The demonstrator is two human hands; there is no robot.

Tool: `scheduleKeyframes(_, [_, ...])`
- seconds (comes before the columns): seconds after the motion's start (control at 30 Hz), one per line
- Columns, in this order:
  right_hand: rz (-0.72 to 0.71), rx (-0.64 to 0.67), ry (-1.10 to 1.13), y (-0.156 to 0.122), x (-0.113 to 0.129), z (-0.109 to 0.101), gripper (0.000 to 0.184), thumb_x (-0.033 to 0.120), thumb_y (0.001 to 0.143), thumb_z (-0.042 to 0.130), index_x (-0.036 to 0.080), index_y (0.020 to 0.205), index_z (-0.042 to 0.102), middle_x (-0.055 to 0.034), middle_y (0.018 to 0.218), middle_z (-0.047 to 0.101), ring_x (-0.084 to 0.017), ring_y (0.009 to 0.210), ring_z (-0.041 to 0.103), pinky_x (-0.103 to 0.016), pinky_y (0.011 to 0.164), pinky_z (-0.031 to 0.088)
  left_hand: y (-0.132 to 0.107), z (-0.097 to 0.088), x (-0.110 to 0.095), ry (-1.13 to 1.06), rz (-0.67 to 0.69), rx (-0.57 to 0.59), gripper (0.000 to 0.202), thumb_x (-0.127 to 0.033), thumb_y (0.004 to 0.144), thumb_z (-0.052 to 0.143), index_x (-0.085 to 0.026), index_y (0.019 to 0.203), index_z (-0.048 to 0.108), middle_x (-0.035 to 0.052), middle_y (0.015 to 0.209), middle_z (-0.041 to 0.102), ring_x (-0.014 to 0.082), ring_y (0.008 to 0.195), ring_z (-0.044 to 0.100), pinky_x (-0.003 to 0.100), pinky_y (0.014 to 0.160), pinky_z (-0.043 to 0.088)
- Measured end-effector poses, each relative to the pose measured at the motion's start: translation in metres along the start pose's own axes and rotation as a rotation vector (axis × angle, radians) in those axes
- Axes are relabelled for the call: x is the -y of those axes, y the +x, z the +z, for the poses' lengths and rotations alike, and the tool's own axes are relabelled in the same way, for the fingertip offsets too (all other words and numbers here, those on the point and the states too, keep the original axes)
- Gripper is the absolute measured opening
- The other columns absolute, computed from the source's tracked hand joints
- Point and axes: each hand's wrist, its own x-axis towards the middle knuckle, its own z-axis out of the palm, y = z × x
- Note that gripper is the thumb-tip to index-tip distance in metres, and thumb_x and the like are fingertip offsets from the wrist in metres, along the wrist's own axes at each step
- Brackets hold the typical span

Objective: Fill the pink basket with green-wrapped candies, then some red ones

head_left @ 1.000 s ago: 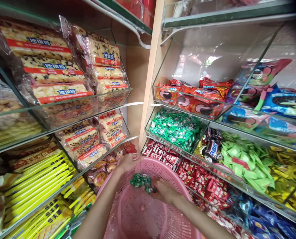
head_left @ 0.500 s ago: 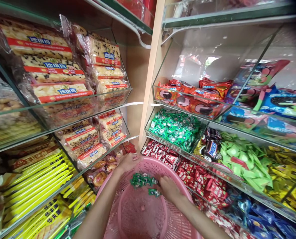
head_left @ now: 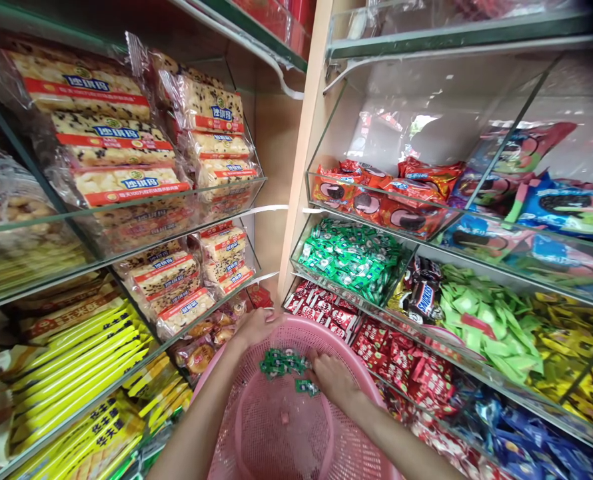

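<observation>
While left hand [head_left: 256, 327] clamps basket rim [head_left: 296, 325] — green candies [head_left: 282, 362] touch right hand's [head_left: 332, 378] half-curled grip

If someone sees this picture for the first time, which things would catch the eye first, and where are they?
The eye likely falls first on the pink basket at the bottom centre, where the right hand rests beside a small pile of green candies while the left hand grips the far rim. Next comes the glass bin of the same green candies on the shelf just above, and the stacked cake packets on the upper left.
</observation>
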Motion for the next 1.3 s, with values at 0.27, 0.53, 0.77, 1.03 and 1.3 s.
scheduleKeyframes(0.27, [0.001,0.037,0.065,-0.001,0.002,-0.002,0.031,0.026,0.086,0.049,0.008,0.111,0.055,-0.0148,0.097,0.066,-0.026,0.090,0.063,-0.031,0.068,0.046,-0.001,-0.001,-0.004,0.007,-0.010,0.009,0.053,-0.066,0.075,0.039,-0.017,0.055,0.046,-0.0032,0.050,0.039,0.0128,0.055,0.047,0.022,0.053,0.022])
scheduleKeyframes(0.53, [-0.147,0.032,0.173,-0.012,-0.008,-0.015,0.027,0.022,0.081,0.050,0.014,0.106,0.055,-0.0094,0.090,0.067,-0.023,0.081,0.063,-0.028,0.062,0.039,-0.001,-0.003,-0.001,-0.027,0.001,-0.004,0.053,-0.066,0.075,0.040,-0.017,0.056,0.047,-0.0043,0.049,0.036,0.0103,0.053,0.040,0.021,0.052,0.021])
scheduleKeyframes(0.77, [-0.196,0.131,0.135,-0.018,-0.011,-0.012,0.035,0.007,0.070,0.054,0.013,0.104,0.059,-0.0113,0.092,0.068,-0.025,0.086,0.062,-0.028,0.067,0.040,0.000,-0.003,-0.003,-0.005,0.025,-0.011,0.054,-0.066,0.075,0.040,-0.017,0.056,0.049,-0.0035,0.051,0.038,0.0107,0.054,0.042,0.021,0.051,0.020])
scheduleKeyframes(1.03, [-0.211,0.149,0.105,-0.018,-0.010,-0.016,0.031,0.012,0.069,0.057,0.013,0.100,0.064,-0.0110,0.093,0.068,-0.025,0.087,0.061,-0.029,0.070,0.043,0.004,0.000,0.000,0.003,0.047,-0.006,0.062,-0.074,0.073,0.033,-0.016,0.057,0.051,-0.0037,0.051,0.040,0.0118,0.054,0.045,0.021,0.052,0.023])
scheduleKeyframes(1.3, [-0.238,0.163,0.094,-0.016,-0.012,-0.008,0.029,0.012,0.066,0.060,0.013,0.095,0.065,-0.0090,0.088,0.069,-0.023,0.083,0.062,-0.029,0.070,0.043,0.003,-0.001,-0.001,-0.011,0.042,0.002,0.059,-0.071,0.074,0.035,-0.016,0.058,0.054,-0.0027,0.052,0.043,0.0134,0.056,0.047,0.022,0.055,0.025])
